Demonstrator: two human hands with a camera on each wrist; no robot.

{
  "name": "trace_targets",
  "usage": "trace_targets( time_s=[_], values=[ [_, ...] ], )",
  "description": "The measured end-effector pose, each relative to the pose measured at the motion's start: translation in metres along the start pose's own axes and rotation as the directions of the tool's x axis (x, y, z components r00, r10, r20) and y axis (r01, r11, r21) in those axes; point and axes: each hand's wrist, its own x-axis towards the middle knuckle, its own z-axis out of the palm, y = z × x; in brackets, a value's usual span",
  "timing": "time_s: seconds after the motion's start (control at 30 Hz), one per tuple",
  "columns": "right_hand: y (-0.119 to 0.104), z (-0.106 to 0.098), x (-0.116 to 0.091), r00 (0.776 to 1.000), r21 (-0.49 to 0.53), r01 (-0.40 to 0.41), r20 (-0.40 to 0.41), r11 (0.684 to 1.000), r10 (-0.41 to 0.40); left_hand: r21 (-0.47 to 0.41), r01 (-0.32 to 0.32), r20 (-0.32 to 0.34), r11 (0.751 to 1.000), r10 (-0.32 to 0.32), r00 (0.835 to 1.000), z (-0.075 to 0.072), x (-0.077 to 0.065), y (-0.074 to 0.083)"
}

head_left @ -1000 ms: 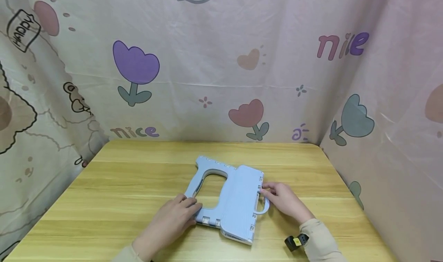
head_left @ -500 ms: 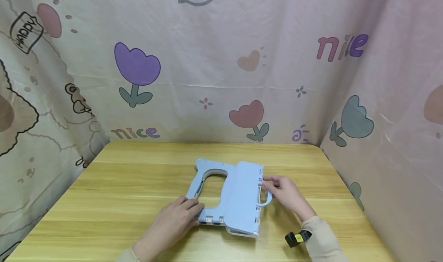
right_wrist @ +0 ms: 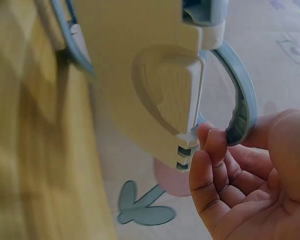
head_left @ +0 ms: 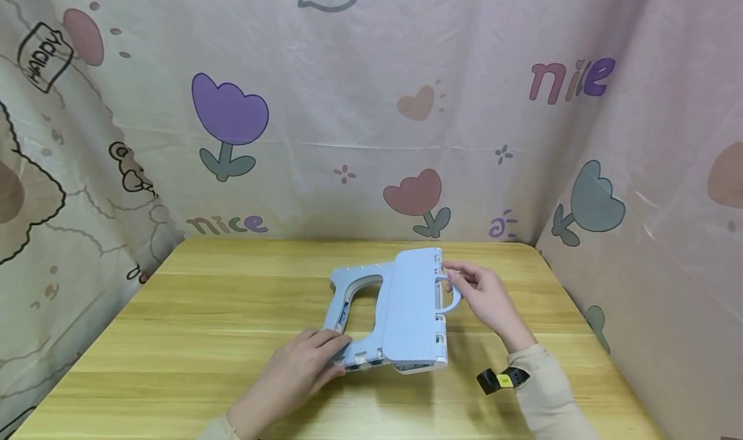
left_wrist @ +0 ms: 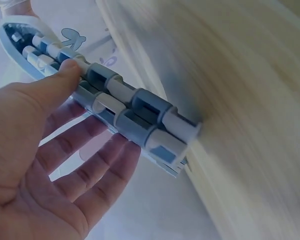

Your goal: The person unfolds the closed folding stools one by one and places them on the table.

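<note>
Your left fingers (left_wrist: 110, 182) close to the thickness of the edge they hold: thumb on one side, fingertips on the other, along a row of blue-and-white plastic hinge knuckles (left_wrist: 135, 117). Pinch hazard: if the panels shift about those joints, the thumb can be nipped. Your right fingers (right_wrist: 202, 180) are curled in, fingertips at the rim beside the curved light-blue plastic handle (right_wrist: 247, 97), thumb passing behind it. That grip appears to be near the fingertips; a slip there, caused by weight on a small contact, would drop that side.

The light-blue and white plastic folding stool (head_left: 412, 311) is between both hands, collapsed and tilted, its right side raised above the wood-grain surface (head_left: 232, 298) and its left side low. Whether the left edge touches down cannot be told. Should it bear there, uneven lifting could scrape or twist it. The black wrist device (head_left: 504, 380) on your right sleeve sits apart from the stool; a low swing could knock it against the lower edge.
</note>
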Motion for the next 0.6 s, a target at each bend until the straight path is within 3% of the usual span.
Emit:
trace_targets(
  time_s=[0.3, 0.6],
  values=[
    [-0.028, -0.008, 0.009, 0.998, -0.019, 0.045, -0.042, 0.999, -0.046, -0.071, -0.029, -0.039, 0.997, 0.026, 0.999, 0.002, 0.006, 0.003],
    [-0.048, -0.008, 0.015, 0.994, -0.017, 0.082, -0.074, 0.996, -0.083, -0.126, 0.002, -0.052, 0.992, -0.009, 0.999, 0.008, 0.011, 0.005]
  ],
)
